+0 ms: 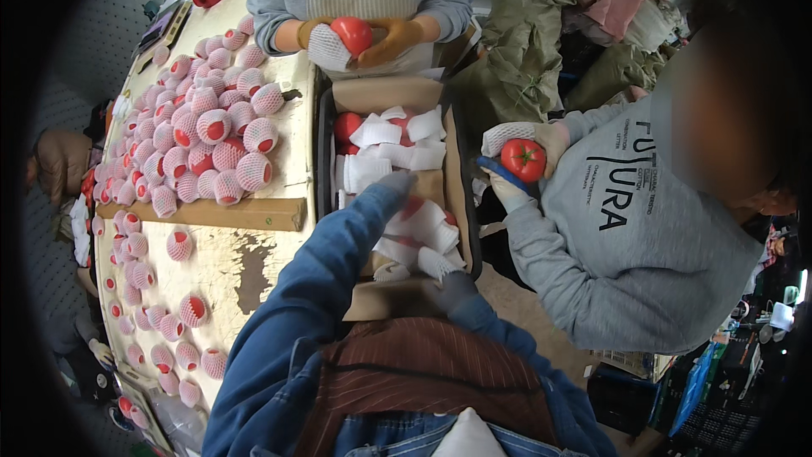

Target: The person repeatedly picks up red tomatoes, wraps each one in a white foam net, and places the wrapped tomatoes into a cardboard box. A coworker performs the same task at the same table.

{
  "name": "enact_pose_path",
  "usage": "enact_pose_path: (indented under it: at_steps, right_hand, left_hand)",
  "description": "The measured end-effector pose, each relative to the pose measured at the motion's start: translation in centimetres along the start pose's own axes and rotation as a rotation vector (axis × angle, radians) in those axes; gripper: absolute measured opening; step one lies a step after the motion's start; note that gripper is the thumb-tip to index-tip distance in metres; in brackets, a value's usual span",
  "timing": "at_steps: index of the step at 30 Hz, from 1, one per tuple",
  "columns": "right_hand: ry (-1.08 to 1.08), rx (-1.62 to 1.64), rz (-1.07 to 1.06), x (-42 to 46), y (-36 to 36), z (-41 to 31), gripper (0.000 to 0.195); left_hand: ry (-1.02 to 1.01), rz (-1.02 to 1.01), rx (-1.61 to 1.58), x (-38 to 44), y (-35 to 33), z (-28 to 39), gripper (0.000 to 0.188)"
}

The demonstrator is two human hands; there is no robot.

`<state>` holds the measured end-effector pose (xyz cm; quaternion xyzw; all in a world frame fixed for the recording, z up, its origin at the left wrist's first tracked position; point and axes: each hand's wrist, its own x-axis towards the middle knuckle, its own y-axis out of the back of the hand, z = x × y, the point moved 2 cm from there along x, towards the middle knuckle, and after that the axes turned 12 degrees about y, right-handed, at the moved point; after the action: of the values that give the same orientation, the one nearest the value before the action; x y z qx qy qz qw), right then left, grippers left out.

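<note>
Before me stands a dark plastic crate lined with brown cardboard. Inside it, red tomatoes show between white foam net sleeves. My left hand, in a grey glove, reaches over the middle of the crate beside a bare cardboard patch. It is blurred, and its fingers and anything in them are hidden. Near the crate's close right corner is my right hand, also gloved in grey and blurred. A white foam net sleeve touches or lies against it; I cannot tell whether it is gripped.
On the worn table at left, many tomatoes in pink foam nets are heaped behind a wooden bar. A person opposite holds a tomato and foam sleeve. Another at right holds a tomato. Green sacks stand behind.
</note>
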<state>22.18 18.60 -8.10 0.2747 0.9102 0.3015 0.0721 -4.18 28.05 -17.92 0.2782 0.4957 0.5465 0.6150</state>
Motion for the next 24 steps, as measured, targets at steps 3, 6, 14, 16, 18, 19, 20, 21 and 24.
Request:
enact_pose_path:
  at_steps: [3, 6, 14, 16, 18, 19, 20, 21, 24]
  right_hand:
    - [0.065, 0.128, -0.023, -0.4, 2.7, -2.6, 0.048]
    - [0.118, 0.102, 0.021, -0.9, 3.5, -3.0, 0.047]
    - [0.091, 0.092, 0.013, -1.1, 3.0, -2.2, 0.048]
    - [0.041, 0.055, -0.014, -1.1, 2.1, -0.4, 0.05]
    - [-0.045, -0.026, -0.069, -1.3, 0.7, 1.8, 0.051]
    - [-0.01, 0.051, -0.018, -0.9, 1.0, 1.4, 0.051]
    - [0.025, 0.129, 0.031, -0.4, 1.6, 0.9, 0.052]
    - [0.045, 0.176, 0.068, 0.2, 2.0, 0.4, 0.049]
    - [0.016, 0.25, 0.116, 1.2, 2.8, -0.9, 0.043]
  left_hand:
    - [-0.108, -0.243, 0.174, -1.6, 1.2, 3.4, 0.062]
    - [-0.092, -0.25, 0.242, -3.3, 1.3, 5.4, 0.052]
    - [0.046, 0.257, -0.259, -4.1, 2.6, 3.9, 0.084]
    - [-0.035, 0.306, -0.432, -6.0, 5.9, 4.4, 0.087]
    - [-0.09, 0.22, -0.791, -7.7, 7.3, 3.8, 0.089]
    - [-0.093, 0.115, -1.066, -8.8, 8.4, 3.9, 0.09]
    - [-0.029, 0.057, -1.203, -10.4, 9.4, 4.3, 0.091]
    - [0.032, 0.004, -1.34, -12.4, 11.2, 5.5, 0.092]
    - [-0.22, -0.192, -1.96, -17.4, 13.6, 8.1, 0.086]
